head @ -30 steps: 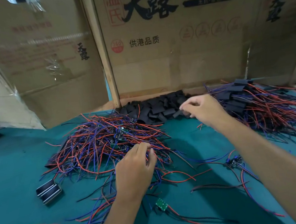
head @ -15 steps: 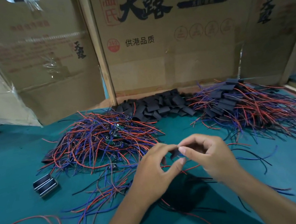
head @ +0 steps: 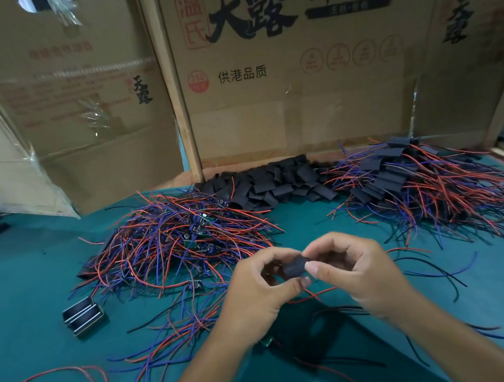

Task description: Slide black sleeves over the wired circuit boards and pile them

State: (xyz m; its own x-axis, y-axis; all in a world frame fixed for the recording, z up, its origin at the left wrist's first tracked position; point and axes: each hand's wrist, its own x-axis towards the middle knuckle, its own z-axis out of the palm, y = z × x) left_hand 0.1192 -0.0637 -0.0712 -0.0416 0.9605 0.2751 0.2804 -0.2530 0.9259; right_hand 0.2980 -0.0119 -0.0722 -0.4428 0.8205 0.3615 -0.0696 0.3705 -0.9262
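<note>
— Black sleeve (head: 295,266) in the head view, is it? Where does it sit?

— Right in the middle, above the green counter (head: 22,284), pinched between both hands. The left hand (head: 259,291) has its fingers (head: 273,254) curled round the sleeve's left end, thumb underneath; the right hand (head: 354,270) pinches the right end with thumb and forefinger, the other fingers bent.

— Can you see a circuit board inside it?

— I cannot tell; the fingers cover both ends. Red wires (head: 312,296) trail out just below the hands.

— And the rest of the stock?

— To the left, beyond the left hand, lies a tangle of red and blue wired boards (head: 172,235), with small green boards showing among the wires. At the back, between the two tangles, a heap of loose black sleeves (head: 269,185) sits against the cardboard boxes (head: 294,86). To the right is the finished pile (head: 413,186), boards already sleeved, their wires fanning toward the near right.

— Anything else on the counter?

— A small dark metal-edged part (head: 83,316) near the left tangle, a lone red wire (head: 62,374) at the near left, and a single green board (head: 266,342) lying under the left wrist
</note>
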